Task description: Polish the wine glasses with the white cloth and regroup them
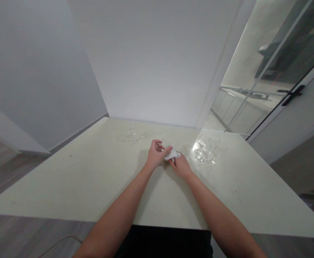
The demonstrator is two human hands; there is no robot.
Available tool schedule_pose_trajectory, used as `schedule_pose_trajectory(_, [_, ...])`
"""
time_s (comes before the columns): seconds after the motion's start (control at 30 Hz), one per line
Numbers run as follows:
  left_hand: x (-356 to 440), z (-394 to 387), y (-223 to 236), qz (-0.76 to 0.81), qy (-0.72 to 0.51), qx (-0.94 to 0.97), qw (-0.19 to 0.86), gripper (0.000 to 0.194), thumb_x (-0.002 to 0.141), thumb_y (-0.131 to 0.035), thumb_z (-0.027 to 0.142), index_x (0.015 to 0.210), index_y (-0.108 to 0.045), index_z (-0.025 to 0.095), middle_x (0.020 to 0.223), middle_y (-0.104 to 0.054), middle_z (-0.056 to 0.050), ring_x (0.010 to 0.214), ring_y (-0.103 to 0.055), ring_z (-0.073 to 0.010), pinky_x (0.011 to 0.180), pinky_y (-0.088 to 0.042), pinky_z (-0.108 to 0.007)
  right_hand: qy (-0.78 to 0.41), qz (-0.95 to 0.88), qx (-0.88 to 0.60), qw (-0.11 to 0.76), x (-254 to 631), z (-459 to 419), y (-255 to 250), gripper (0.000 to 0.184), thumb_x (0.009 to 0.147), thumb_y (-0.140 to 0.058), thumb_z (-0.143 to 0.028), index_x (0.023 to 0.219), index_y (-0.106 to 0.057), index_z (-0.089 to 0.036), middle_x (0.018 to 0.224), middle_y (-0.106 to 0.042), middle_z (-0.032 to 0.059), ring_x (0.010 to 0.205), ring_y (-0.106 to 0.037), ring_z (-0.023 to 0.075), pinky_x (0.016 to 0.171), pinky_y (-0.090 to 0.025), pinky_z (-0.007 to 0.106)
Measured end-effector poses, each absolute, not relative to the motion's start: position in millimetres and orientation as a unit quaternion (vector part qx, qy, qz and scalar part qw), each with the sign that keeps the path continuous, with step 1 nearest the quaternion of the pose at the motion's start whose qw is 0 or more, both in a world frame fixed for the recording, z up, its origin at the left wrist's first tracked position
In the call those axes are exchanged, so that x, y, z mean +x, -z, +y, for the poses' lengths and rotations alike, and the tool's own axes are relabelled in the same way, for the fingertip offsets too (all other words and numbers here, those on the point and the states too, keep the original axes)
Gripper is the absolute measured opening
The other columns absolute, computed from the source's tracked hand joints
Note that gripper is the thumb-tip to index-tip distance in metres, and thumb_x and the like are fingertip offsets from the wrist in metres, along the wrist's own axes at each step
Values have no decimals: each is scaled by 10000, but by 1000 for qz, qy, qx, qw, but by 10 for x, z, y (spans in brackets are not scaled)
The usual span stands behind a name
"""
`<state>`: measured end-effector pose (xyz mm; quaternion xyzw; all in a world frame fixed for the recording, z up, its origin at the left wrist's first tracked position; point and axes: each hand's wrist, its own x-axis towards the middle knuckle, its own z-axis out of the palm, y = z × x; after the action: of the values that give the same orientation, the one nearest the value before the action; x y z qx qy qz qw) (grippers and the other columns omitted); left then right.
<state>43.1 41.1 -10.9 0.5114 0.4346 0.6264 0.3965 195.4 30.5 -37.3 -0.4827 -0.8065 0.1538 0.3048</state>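
Both my forearms reach out over a pale table (79,179). My left hand (156,153) and my right hand (180,165) meet near the table's middle, and between them is a small white cloth (172,154). The right hand's fingers are closed on the cloth. The left hand's fingers are curled, its thumb touching the cloth's left end. A group of several clear stemmed glasses (207,149) stands just right of my hands. Two more clear glasses (132,133) stand at the far side, left of my hands.
A white wall runs behind the table's far edge. A glass partition with a dark frame (267,89) and a black door handle (291,95) are at the right. Grey wood floor (1,168) lies left of the table. A thin cable (57,243) shows at the bottom left.
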Motion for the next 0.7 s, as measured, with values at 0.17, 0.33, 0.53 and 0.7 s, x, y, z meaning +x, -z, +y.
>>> schedule_pose_trajectory(0.17, [365, 379, 21, 330, -618, 522, 486, 479, 684, -762, 479, 988, -542, 181, 895, -664, -30, 777, -613, -136, 736, -462, -270, -412, -753, -377, 348, 1942, 261, 376, 324, 910, -517, -387, 1107, -629, -155, 1064, -683, 90, 985, -618, 235, 923, -471, 375])
schedule_pose_trajectory(0.33, [354, 315, -24, 288, -583, 529, 545, 508, 701, -774, 409, 1063, -504, 177, 938, -689, -58, 843, -640, -166, 806, -469, -316, -490, -716, -346, 358, 1951, 282, 442, 338, 878, -567, -435, 1061, -625, -156, 1030, -673, 64, 960, -605, 215, 915, -472, 356])
schedule_pose_trajectory(0.53, [350, 309, -40, 287, -582, 542, 535, 488, 702, -775, 397, 1049, -515, 173, 824, -670, -20, 763, -619, -143, 729, -458, -272, -470, -732, -336, 361, 1929, 290, 499, 313, 890, -556, -419, 1054, -617, -160, 1013, -666, 55, 924, -606, 199, 900, -477, 336])
schedule_pose_trajectory(0.7, [376, 315, -35, 325, -591, 535, 509, 506, 669, -797, 415, 1019, -517, 179, 841, -674, -30, 757, -631, -145, 723, -472, -277, -410, -753, -372, 357, 1943, 312, 490, 287, 892, -545, -376, 1067, -630, -164, 1023, -681, 71, 946, -619, 217, 893, -487, 351])
